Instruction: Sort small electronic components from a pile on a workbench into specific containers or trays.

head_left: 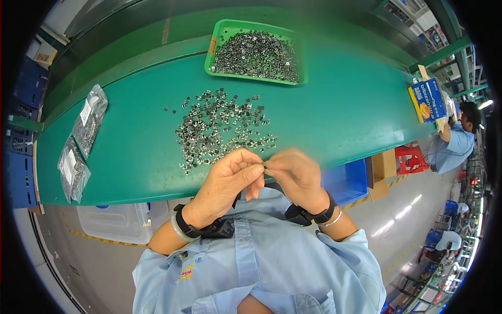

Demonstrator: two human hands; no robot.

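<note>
My left hand (227, 180) and my right hand (295, 175) meet fingertip to fingertip just over the near edge of the green table (340, 115). Between the pinched fingers sits one small metal part (264, 167), mostly hidden by them. A loose heap of small shiny metal parts (219, 128) lies spread on the table just beyond my hands. Farther back stands a green tray (214, 44) filled with several more of the same parts. Both wrists carry black bands.
Two clear plastic bags of parts (90, 119) (72, 170) lie at the table's left end. A blue box (428, 99) stands at the right end, near a seated person in a light blue shirt (454, 144). Under the table are a blue bin (346, 180) and a clear tub (112, 220).
</note>
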